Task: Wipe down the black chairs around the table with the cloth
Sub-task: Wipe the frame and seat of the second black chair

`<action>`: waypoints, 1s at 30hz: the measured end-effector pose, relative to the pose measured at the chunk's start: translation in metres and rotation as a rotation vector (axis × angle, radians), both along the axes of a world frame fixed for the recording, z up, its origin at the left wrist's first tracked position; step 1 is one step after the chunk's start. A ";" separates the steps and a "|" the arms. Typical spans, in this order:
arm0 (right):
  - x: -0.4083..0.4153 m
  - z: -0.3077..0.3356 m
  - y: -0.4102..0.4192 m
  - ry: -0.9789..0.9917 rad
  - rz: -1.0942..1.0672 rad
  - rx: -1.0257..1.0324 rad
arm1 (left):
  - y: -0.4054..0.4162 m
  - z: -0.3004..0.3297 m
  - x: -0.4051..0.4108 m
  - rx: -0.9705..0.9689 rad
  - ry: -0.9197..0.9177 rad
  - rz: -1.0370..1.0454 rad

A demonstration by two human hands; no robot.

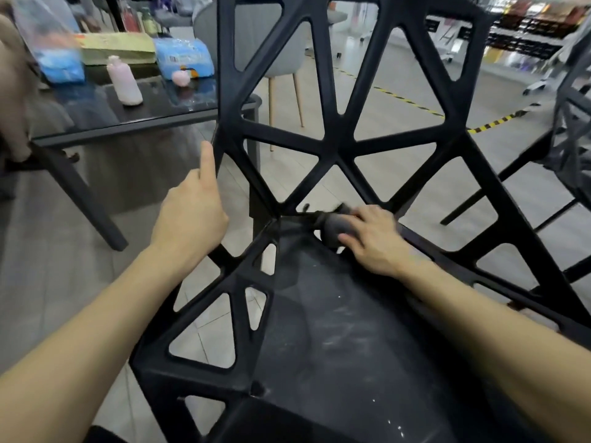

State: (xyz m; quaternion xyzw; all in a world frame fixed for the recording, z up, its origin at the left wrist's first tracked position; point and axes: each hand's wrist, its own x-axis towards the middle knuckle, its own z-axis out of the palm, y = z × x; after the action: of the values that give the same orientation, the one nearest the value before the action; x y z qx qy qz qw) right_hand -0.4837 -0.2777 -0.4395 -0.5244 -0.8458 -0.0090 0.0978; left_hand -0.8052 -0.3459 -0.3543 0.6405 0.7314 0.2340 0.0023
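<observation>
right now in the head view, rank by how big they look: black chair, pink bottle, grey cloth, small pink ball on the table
1. black chair, though nearest the camera
2. pink bottle
3. grey cloth, partly hidden under the right hand, so unsure against the bottle
4. pink ball

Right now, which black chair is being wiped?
The near black chair filling the centre: the right hand presses the grey cloth where seat meets back, the left hand grips its side. The other chair, far right, is untouched.

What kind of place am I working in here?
Probably a shop or showroom floor: stocked shelves at the back, hazard tape across the tiles, and a glass table beside the black chair.
</observation>
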 end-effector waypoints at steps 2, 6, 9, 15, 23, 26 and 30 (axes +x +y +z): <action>-0.060 -0.007 0.001 0.065 0.164 -0.020 | 0.000 0.000 0.000 -0.002 0.021 0.013; -0.060 0.002 0.018 0.146 0.322 -0.103 | 0.001 -0.004 -0.003 0.016 0.022 0.029; 0.022 0.008 0.029 0.107 0.291 -0.067 | 0.005 -0.006 -0.004 0.017 0.003 0.031; 0.014 0.011 0.035 0.159 0.030 -0.056 | 0.057 0.004 0.017 -0.007 -0.024 -0.059; -0.022 0.015 0.057 0.156 0.179 -0.165 | 0.063 0.004 0.016 -0.020 -0.083 -0.063; -0.002 0.010 0.062 0.172 0.139 -0.140 | 0.033 -0.011 0.010 0.002 -0.071 -0.045; -0.027 0.016 0.045 0.181 0.108 -0.141 | 0.017 -0.020 0.006 0.006 -0.096 -0.024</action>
State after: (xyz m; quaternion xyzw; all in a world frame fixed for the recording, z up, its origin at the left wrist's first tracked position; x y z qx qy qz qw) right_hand -0.5102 -0.2326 -0.4231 -0.4824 -0.8590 0.1030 0.1370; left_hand -0.7991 -0.3289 -0.3741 0.6373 0.7221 0.2664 0.0382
